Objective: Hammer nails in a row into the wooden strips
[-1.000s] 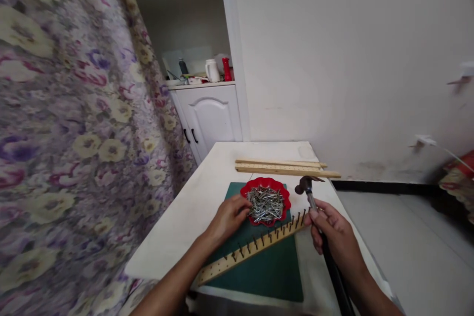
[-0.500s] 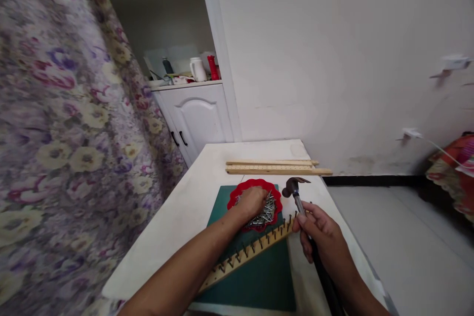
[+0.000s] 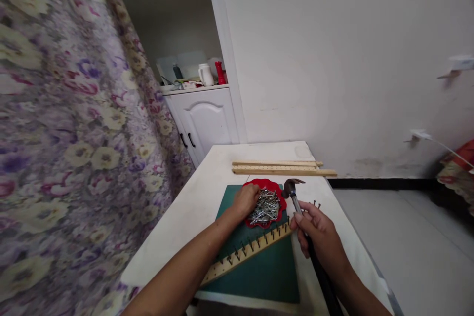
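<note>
A scalloped red bowl (image 3: 282,207) holds a heap of loose silver nails (image 3: 264,207). At its left rim is my left hand (image 3: 246,200), fingers curled in over the bowl; whatever they hold is hidden. My right hand (image 3: 319,229) is closed around a claw hammer (image 3: 296,202), its head upward and its handle running down toward me. Below the bowl a pale wooden strip (image 3: 246,255) lies slantwise, with a row of dark nails standing up along it. Its right end reaches the fingers of my right hand. Under the strip is a green mat (image 3: 259,281).
More wooden strips (image 3: 281,170) with holes lie across the far end of the white table (image 3: 177,227). Some dark nails (image 3: 317,205) show just beyond my right hand. A floral curtain (image 3: 92,133) hangs at left, and a wall (image 3: 314,59) stands behind the table.
My left hand has drawn back from the middle of the bowl to its left rim, uncovering more nails. My right hand still grips the hammer. The camera view has shifted slightly.
</note>
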`<state>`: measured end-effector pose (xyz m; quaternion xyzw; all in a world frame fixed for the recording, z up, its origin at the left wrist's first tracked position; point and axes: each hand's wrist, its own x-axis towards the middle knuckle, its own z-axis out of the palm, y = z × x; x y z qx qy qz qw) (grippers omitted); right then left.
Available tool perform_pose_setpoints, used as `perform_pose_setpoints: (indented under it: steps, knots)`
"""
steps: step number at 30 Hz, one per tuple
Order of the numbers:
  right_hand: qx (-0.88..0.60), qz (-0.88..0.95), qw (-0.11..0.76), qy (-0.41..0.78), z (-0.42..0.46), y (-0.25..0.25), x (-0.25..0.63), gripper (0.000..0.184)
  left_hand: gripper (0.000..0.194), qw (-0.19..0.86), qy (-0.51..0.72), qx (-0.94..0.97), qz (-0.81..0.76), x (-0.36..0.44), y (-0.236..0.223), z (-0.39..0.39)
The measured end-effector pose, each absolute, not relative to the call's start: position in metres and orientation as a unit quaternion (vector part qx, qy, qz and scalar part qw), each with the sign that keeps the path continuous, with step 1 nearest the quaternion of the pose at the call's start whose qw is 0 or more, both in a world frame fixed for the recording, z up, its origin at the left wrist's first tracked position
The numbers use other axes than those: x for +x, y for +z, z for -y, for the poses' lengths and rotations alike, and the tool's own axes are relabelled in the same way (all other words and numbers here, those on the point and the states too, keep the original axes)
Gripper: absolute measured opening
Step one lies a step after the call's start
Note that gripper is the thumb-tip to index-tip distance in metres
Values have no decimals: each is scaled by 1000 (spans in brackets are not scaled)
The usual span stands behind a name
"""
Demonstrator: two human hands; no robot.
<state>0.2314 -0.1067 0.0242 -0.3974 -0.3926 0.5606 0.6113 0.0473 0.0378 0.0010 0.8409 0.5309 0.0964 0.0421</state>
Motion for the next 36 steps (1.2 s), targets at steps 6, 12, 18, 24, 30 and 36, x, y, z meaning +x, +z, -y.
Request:
perform_pose_setpoints:
  steps: [6,12,18,24,30,36]
  knots:
    - [-400,395,612,556,107,22,232,37,19,53,69,850,-519,70,5,-32]
    - [-406,401,605,555,107,26,236,36,16,76,61,825,-556,89,2,-37]
    - [-402,406,608,551,108,26,236,37,13,104,149,809,-559,69,8,-37]
    - [-397,422,600,552,109,18,232,36,11,159,270,771,-554,25,21,-11]
    - [-391,442,586,556,112,7,226,36,15,322,492,614,-526,-36,29,56]
    - [-407,458,562,556,118,3,222,31,12,246,501,576,-597,-82,-1,131]
